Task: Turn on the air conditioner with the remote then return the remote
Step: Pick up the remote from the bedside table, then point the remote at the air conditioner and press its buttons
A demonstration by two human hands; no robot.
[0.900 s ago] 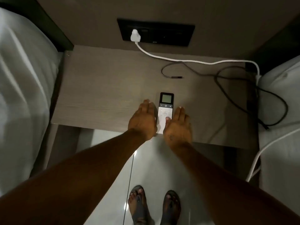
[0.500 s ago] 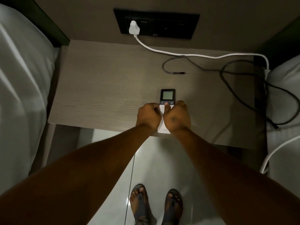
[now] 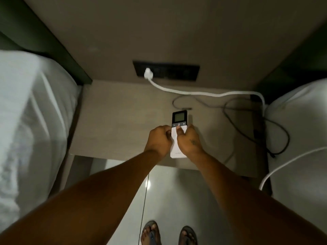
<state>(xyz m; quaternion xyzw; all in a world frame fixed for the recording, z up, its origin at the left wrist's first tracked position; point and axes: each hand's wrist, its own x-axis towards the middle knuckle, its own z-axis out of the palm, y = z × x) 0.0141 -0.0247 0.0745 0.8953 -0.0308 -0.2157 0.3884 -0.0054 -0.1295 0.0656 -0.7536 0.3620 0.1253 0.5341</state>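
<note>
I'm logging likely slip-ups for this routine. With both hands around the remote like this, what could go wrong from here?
1. The right hand's thumb sits just below the power button, close to the minus and plus keys on the remote; a slightly off press might change the setting instead.
2. The remote's near end reaches the nightstand edge, so a loose grip by the left hand could drop it to the floor.
3. The thin dark cable lies just beyond the remote and could snag.

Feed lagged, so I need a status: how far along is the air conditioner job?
Early. Both hands grip the remote over the bedside table: left hand on its left edge, right hand with its thumb just below the power button. Whether it has been pressed cannot be told. Left: setting the remote back down.
</note>
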